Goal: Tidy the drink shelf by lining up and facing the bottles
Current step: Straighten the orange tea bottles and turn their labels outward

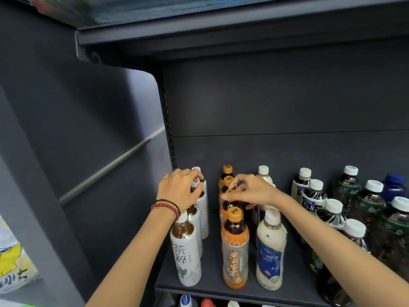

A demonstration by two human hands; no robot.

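Bottles stood in near-to-far columns on dark shelf. Left hand gripped cap of white-label tea bottle, far in leftmost column. Right hand pinched orange-capped bottle by cap, next column right, mid-depth.

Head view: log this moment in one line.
left hand: grips white-label bottle top | right hand: pinches orange-capped bottle cap | shelf: bottles upright in rows
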